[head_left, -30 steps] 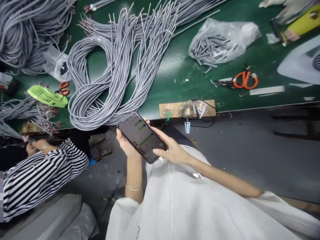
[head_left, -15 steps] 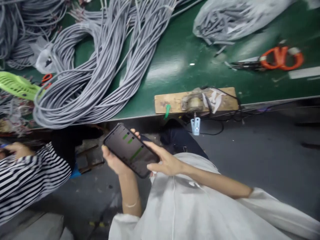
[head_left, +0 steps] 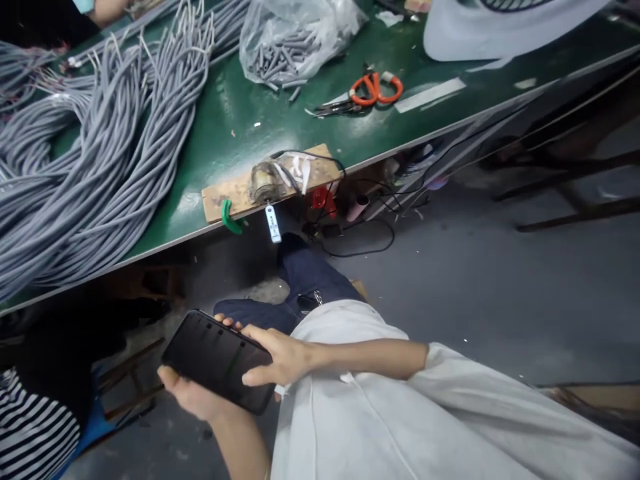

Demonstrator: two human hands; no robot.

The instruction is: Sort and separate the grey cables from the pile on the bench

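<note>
A green bench (head_left: 223, 143) crosses the upper frame, its front edge climbing from lower left to upper right. Grey floor (head_left: 475, 287) leaves open room at right; grey cables (head_left: 115, 157) crowd the upper left down to the bench edge. At top centre sits a clear bag (head_left: 325, 33) of cut grey tubing, above a wooden board (head_left: 220, 198) along the edge.

At lower left, a phone (head_left: 215, 363) lies tilted in the left hand (head_left: 193, 397), whose grip closes around its side. It has moved lower and farther left in the frame, well apart from the bench edge, and its screen looks darker (the green bars are barely visible), probably making it harder to read. The right hand (head_left: 283, 353) spreads finger and thumb over the phone's near corner; whether it also clasps the phone, one cannot tell. Orange-handled scissors (head_left: 375, 90) lie upper centre-right, clear of both hands. Smallest, a pale-blue tag (head_left: 273, 224) hangs by the board.
</note>
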